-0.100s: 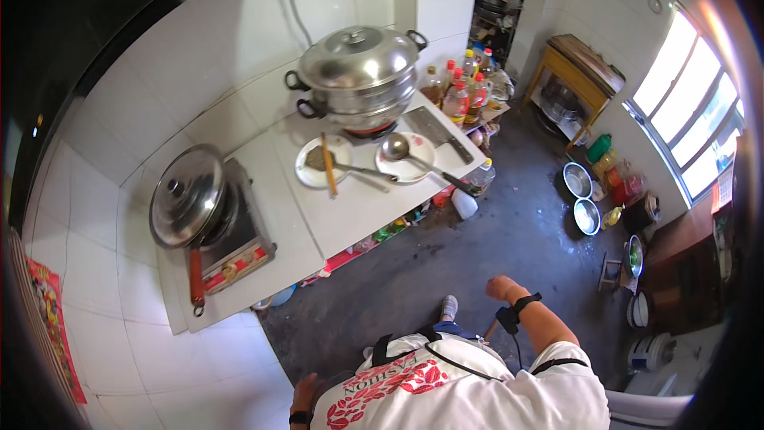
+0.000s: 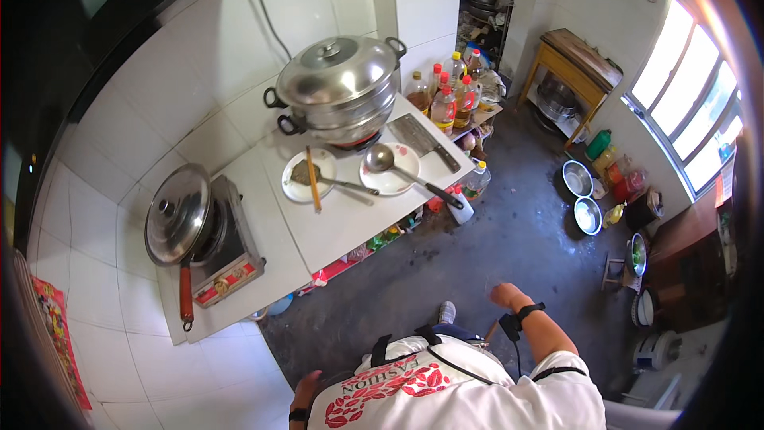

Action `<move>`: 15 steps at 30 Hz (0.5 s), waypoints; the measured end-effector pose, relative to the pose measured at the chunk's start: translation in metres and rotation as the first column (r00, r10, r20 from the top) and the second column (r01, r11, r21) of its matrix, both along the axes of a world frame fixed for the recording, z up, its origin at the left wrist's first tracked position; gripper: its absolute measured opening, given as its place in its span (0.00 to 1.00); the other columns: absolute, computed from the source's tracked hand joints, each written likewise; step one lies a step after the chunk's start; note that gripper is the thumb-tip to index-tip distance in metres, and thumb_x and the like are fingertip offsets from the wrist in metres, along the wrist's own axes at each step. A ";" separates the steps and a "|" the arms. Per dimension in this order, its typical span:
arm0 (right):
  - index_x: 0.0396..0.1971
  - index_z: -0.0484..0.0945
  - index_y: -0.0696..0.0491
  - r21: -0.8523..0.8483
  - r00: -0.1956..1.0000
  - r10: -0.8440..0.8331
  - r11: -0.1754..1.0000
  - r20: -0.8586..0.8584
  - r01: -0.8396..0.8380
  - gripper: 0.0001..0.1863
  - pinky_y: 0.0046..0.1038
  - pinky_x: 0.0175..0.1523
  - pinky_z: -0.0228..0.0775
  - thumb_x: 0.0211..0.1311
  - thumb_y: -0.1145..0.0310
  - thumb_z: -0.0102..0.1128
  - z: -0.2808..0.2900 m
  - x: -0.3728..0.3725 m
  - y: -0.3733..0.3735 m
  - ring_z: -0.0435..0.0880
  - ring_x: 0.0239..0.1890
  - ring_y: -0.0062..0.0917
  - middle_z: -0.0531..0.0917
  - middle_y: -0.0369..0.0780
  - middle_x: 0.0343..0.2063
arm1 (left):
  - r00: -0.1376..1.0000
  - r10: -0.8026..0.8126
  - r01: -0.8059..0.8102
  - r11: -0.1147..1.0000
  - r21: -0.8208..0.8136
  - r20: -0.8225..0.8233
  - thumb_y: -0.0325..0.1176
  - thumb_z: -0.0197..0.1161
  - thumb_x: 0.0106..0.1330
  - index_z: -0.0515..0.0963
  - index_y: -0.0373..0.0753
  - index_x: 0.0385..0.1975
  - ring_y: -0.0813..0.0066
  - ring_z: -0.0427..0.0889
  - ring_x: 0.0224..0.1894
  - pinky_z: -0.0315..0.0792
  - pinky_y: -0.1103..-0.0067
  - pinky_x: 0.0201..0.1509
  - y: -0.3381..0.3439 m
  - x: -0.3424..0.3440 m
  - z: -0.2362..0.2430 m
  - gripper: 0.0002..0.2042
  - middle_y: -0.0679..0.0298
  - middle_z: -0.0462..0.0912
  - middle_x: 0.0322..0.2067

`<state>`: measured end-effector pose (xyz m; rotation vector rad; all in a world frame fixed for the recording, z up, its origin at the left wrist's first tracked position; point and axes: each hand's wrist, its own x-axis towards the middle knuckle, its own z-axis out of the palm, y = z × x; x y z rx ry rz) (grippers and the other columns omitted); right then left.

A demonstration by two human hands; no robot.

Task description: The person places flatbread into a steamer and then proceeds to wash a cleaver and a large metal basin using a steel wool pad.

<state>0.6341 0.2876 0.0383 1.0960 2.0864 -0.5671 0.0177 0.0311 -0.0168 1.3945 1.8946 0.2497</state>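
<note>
My right hand (image 2: 507, 295) hangs over the dark floor in front of my body, fingers curled in and nothing visible in them. A black band with a cable is on that wrist. Low at the left, my left hand (image 2: 306, 388) is beside my white shirt, which partly hides its fingers. Both hands are apart from the counter (image 2: 263, 232). On it stand a lidded steamer pot (image 2: 342, 84), a lidded pan (image 2: 177, 215) on a portable stove (image 2: 231, 283), a ladle (image 2: 380, 158) on a plate (image 2: 408, 162), a spatula (image 2: 350, 185) and a cleaver (image 2: 415, 134).
Several oil and sauce bottles (image 2: 443, 111) stand beyond the counter's far right end. Two metal basins (image 2: 587, 216) lie on the floor at right, near a wooden table (image 2: 585, 64). A spray bottle (image 2: 460, 209) stands beside the counter's edge.
The view has turned slightly, so the pot, plates and bottles sit farther left in the picture. Both hands keep nearly the same place beside my body.
</note>
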 end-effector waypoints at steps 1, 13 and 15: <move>0.31 0.79 0.52 0.029 0.982 -0.162 0.986 -0.097 0.166 0.13 0.35 0.42 0.71 0.53 0.64 0.45 0.001 0.018 0.007 0.79 0.38 0.36 0.80 0.44 0.35 | 0.999 0.019 -0.017 0.999 -0.040 0.048 0.41 0.62 0.52 0.72 0.38 0.44 0.63 0.74 0.46 0.68 0.73 0.49 0.009 0.019 0.000 0.20 0.55 0.75 0.44; 0.28 0.80 0.51 -0.036 0.962 -0.272 0.961 0.013 0.273 0.11 0.31 0.43 0.72 0.49 0.63 0.52 -0.098 0.231 0.002 0.79 0.38 0.32 0.81 0.41 0.33 | 0.985 0.074 -0.070 0.997 -0.032 0.153 0.37 0.59 0.56 0.71 0.35 0.45 0.69 0.78 0.40 0.70 0.78 0.45 0.224 0.204 0.144 0.19 0.56 0.78 0.39; 0.28 0.80 0.52 -0.042 0.970 -0.242 0.969 0.024 0.243 0.11 0.30 0.43 0.71 0.48 0.62 0.53 -0.120 0.247 0.001 0.79 0.38 0.32 0.81 0.41 0.32 | 0.948 0.148 -0.149 0.989 -0.019 0.283 0.34 0.57 0.58 0.71 0.34 0.45 0.73 0.78 0.40 0.70 0.80 0.45 0.246 0.207 0.144 0.16 0.57 0.79 0.39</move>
